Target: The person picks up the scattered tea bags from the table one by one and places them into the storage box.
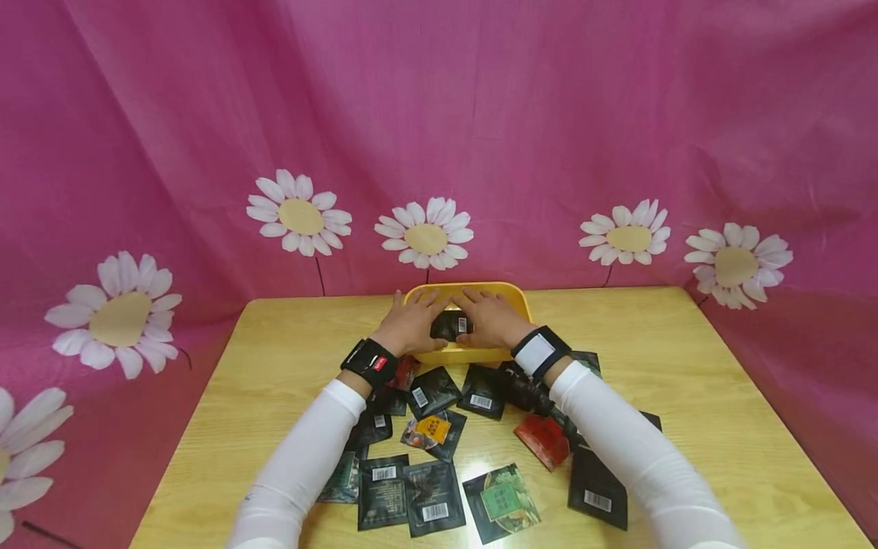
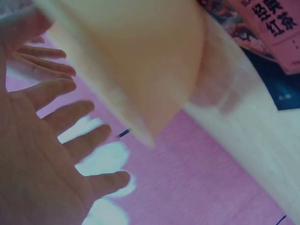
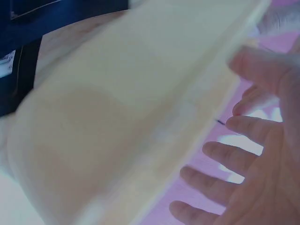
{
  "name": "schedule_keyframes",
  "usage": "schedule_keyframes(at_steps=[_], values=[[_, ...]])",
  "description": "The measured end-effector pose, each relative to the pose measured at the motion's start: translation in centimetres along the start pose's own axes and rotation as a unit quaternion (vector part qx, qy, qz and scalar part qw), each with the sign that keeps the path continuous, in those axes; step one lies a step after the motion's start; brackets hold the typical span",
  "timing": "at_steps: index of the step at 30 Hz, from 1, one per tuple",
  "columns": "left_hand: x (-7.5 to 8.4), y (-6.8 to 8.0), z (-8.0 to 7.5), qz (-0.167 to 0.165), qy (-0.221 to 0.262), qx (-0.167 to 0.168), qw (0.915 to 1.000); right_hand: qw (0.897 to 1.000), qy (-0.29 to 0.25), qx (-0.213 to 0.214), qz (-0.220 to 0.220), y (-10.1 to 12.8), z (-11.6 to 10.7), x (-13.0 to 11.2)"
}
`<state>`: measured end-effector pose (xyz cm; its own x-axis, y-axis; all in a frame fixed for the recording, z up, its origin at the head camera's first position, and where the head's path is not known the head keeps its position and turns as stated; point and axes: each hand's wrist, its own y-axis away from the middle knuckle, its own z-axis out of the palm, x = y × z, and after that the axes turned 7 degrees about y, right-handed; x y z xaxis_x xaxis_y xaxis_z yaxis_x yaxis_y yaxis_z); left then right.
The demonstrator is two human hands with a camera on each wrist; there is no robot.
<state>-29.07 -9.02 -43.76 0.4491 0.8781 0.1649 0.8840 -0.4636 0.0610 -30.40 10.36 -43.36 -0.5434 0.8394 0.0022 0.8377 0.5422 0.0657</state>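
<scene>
red packet (image 2: 276, 28): large Chinese characters, the last two read 红茶, the rest cut off at the frame edge | black packets (image 1: 384, 492) near the table's front edge: white barcode labels, digits too small to read | green-label packet (image 1: 503, 503): print illegible
</scene>
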Motion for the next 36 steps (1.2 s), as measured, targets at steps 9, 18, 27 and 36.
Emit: schedule_keyframes(at_steps=[9, 18, 27, 36], values=[[2.1, 7.8, -1.6, 0.073, 0.009, 0.071, 0.9948, 0.994, 0.057, 0.086, -0.042, 7.3, -3.6, -1.7], [5.1, 16.8, 0.3, 0.097, 0.015, 0.048, 0.9940, 0.983, 0.087, 0.127, -0.103, 13.5, -1.9, -6.2], [7.0, 21.7, 4.6, 0.082, 0.030, -0.095, 0.9916, 0.981, 0.052, 0.048, -0.183, 17.7, 3.3, -11.1], [7.4, 21.9, 7.6, 0.070, 0.037, -0.138, 0.9872, 0.973, 0.059, -0.012, -0.221, 18.2, 6.3, -12.8]])
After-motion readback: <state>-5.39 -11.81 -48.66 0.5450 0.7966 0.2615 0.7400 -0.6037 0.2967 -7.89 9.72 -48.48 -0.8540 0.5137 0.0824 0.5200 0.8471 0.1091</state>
